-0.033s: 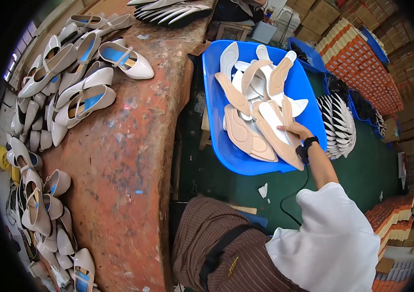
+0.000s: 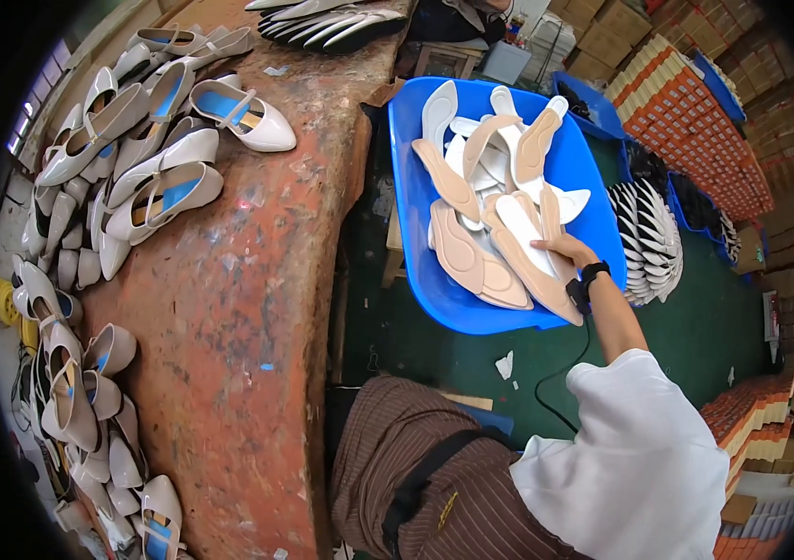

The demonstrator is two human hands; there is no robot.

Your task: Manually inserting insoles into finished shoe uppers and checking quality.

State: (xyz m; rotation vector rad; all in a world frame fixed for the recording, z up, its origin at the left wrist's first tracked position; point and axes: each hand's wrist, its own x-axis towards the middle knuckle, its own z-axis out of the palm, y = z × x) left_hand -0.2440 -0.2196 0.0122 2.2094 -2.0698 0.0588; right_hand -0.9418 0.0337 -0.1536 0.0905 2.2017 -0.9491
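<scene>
My right hand point(image 2: 565, 250) reaches from the right into a blue plastic tub point(image 2: 416, 271). Its fingers are closed at the edge of a beige insole point(image 2: 523, 259) in the near right part of the pile; the lower fingers are partly hidden among the insoles. A white insole point(image 2: 518, 215) lies against the beige one, close to my fingertips. Other beige insoles point(image 2: 458, 247) and white insoles point(image 2: 439, 110) lie loosely overlapped around it. On my right wrist is a black band point(image 2: 584, 285) with a dark cable point(image 2: 551, 383) hanging from it. My left hand is out of view.
Left of the tub stands a worn reddish workbench point(image 2: 238, 308), with many pale strap shoes point(image 2: 164, 201) heaped along its far side. Stacked black-and-white pieces point(image 2: 644, 243) sit right of the tub. Orange-and-cream stacks point(image 2: 696, 131) and a second blue tub point(image 2: 593, 107) stand beyond.
</scene>
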